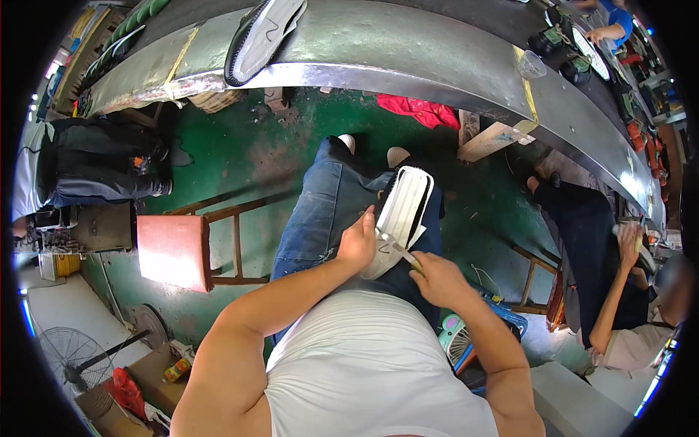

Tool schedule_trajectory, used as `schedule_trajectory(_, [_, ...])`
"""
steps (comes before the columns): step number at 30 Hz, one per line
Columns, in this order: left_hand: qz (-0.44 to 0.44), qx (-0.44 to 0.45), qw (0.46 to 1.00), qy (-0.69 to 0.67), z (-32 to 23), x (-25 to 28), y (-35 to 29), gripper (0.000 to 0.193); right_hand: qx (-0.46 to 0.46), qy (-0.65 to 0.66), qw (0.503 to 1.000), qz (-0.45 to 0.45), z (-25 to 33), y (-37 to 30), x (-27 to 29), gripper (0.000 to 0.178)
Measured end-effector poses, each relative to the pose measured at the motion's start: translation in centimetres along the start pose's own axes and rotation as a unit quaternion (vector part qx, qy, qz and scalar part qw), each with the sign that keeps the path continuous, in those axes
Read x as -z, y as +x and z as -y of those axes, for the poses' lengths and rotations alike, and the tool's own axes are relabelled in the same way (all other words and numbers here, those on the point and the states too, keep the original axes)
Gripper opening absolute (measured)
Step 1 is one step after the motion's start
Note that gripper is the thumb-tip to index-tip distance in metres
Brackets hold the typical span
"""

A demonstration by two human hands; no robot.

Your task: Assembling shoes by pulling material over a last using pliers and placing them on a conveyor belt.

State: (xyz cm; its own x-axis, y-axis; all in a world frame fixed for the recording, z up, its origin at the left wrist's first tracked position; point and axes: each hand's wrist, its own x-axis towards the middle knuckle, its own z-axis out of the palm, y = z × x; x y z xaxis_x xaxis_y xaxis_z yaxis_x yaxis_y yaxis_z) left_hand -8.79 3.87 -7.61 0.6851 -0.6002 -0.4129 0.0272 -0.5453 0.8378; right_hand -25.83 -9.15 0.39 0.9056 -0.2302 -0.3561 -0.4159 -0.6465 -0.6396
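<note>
Across my lap lies a shoe, its pale white underside turned up and a black edge showing along its sides. My left hand is closed around its left edge. A slim metal-bladed hand tool with a yellowish handle is gripped in my right hand. The blade reaches across the shoe toward my left fingers. Whether its tip touches the shoe, I cannot tell. Another shoe with a white underside and black rim lies on the metal bench ahead of me.
A long metal bench curves across the front. On my left stands a stool with a pinkish seat, and a wire fan is farther back. A red cloth lies under the bench. People sit at both sides; one on the right holds something.
</note>
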Motion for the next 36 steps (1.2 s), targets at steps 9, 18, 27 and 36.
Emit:
schedule_trajectory(9, [0.021, -0.225, 0.968, 0.108, 1.3, 0.2, 0.4, 0.05, -0.034, -0.17, 0.984, -0.046, -0.2, 2.9, 3.1, 0.03])
schedule_trajectory(18, [0.175, -0.193, 0.92, 0.294, -2.6, 1.9, 0.8, 0.057, -0.095, 0.037, 0.995, 0.017, -4.6, 2.8, 4.1, 0.017])
schedule_trajectory(27, [0.19, -0.222, 0.912, 0.286, -2.5, 2.1, 1.4, 0.057, -0.082, 0.105, 0.99, 0.051, -7.1, 3.5, 4.6, 0.019])
schedule_trajectory(36, [0.214, -0.18, 0.893, 0.351, -4.4, 2.6, 1.5, 0.062, -0.123, 0.195, 0.973, -0.001, -3.7, 3.0, 6.5, 0.03])
